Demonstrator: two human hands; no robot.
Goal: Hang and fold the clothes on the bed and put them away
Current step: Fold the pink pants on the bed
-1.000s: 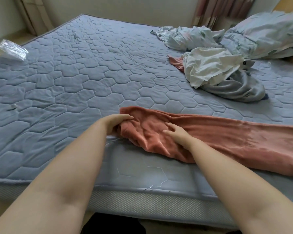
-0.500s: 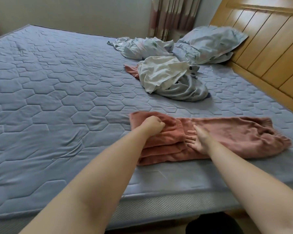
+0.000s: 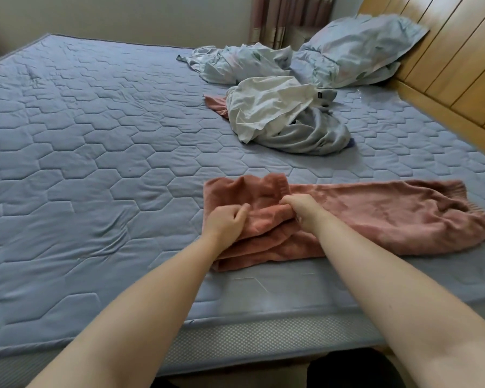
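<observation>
Pink fleece trousers (image 3: 375, 217) lie stretched along the near edge of the bed (image 3: 95, 163), waistband to the left, cuffs to the right. My left hand (image 3: 224, 224) grips the bunched cloth at the waist end. My right hand (image 3: 303, 210) pinches a fold of the waistband just beside it. Further back lies a heap of clothes: a white garment (image 3: 266, 105) on top of a grey one (image 3: 311, 135), with a pink piece (image 3: 216, 103) poking out at its left.
A crumpled pale printed sheet (image 3: 235, 63) and a pillow (image 3: 359, 49) lie at the head of the bed by the wooden headboard (image 3: 445, 60). Curtains (image 3: 289, 18) hang behind. The quilted blue mattress stretches wide to the left.
My right hand went from lying flat on the trousers to pinching the waistband. My left hand shifted its grip lower on the bunched waist. The view swung right toward the headboard.
</observation>
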